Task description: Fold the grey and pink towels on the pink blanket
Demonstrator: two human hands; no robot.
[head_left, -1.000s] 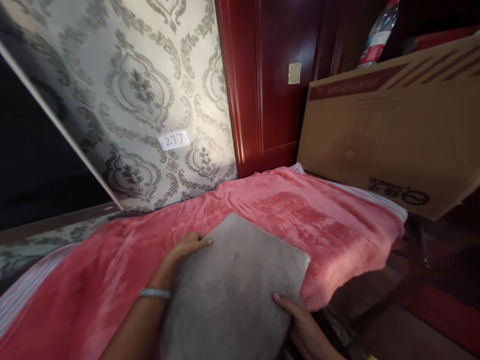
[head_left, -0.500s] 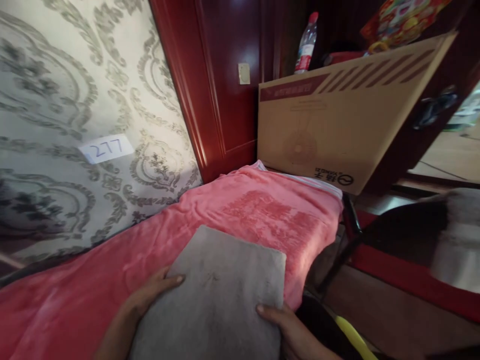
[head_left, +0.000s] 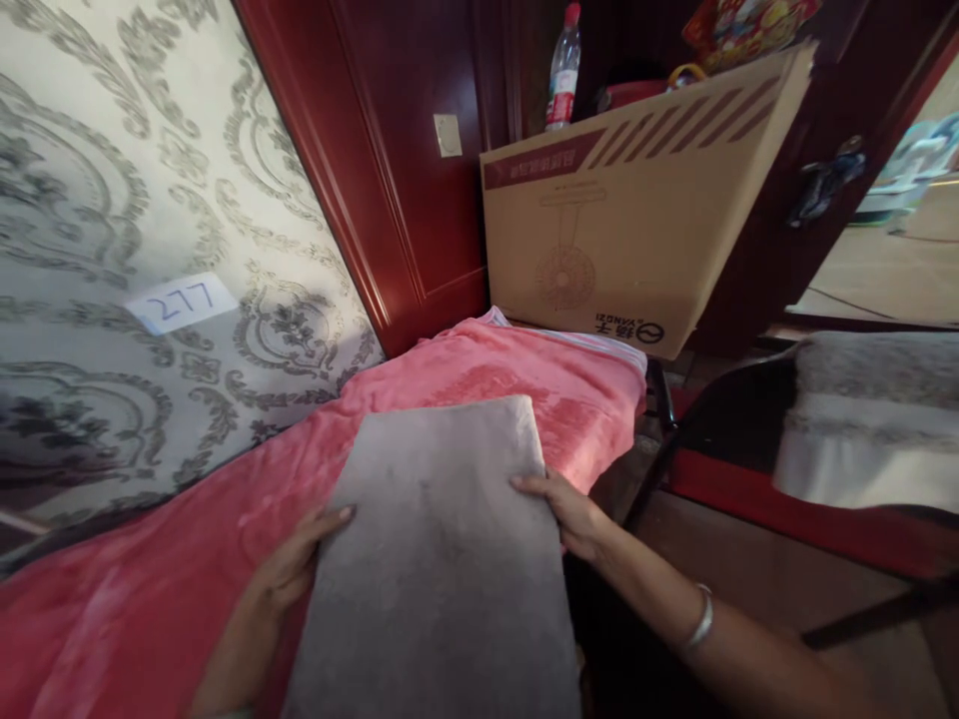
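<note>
A folded grey towel (head_left: 442, 539) is held flat above a pink blanket (head_left: 479, 379) spread over a bed. My left hand (head_left: 289, 569) grips the towel's left edge, thumb on top and fingers hidden underneath. My right hand (head_left: 569, 511) grips its right edge the same way; a silver bracelet (head_left: 700, 621) shows on that wrist.
A large cardboard box (head_left: 629, 230) stands at the far end of the bed, with a plastic bottle (head_left: 561, 65) behind it. A patterned wall with a "277" label (head_left: 180, 302) runs along the left. Red wooden panelling (head_left: 405, 170) stands behind. More folded grey and white towels (head_left: 869, 419) lie on a dark chair at the right.
The view has swung right, bringing the chair with towels into sight. The grey towel has lifted and turned lengthwise, and my right hand has slid further up its right edge.
</note>
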